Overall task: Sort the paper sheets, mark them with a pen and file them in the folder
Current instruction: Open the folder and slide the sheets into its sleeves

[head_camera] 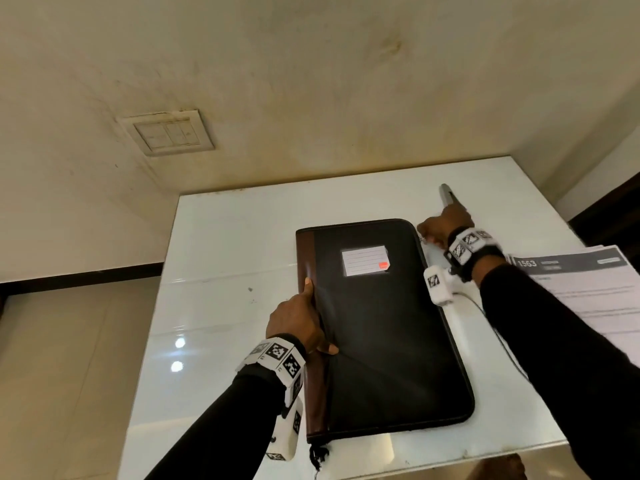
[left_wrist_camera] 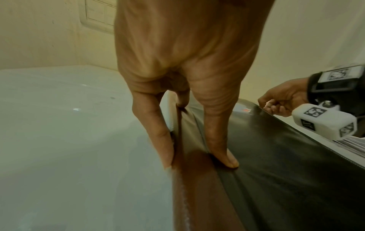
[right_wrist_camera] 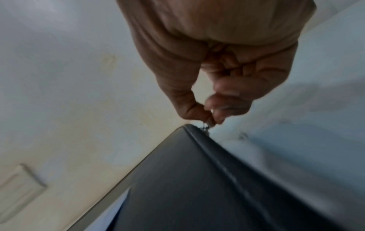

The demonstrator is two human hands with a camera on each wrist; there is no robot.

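My left hand (head_camera: 294, 325) clamps the folder (head_camera: 381, 341) under its thumb so my right hand (head_camera: 445, 225), pinching the zip pull (right_wrist_camera: 209, 123), can tug.

A white glossy counter (head_camera: 221, 265) stands against a stained cream wall (head_camera: 346, 74), which carries a switch plate (head_camera: 167, 133).

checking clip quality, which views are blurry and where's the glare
Right wrist view: blur smears the folder and the right hand pinching its zip pull. Left wrist view: left hand gripping the folder, sharp. Head view: two glints on the table.
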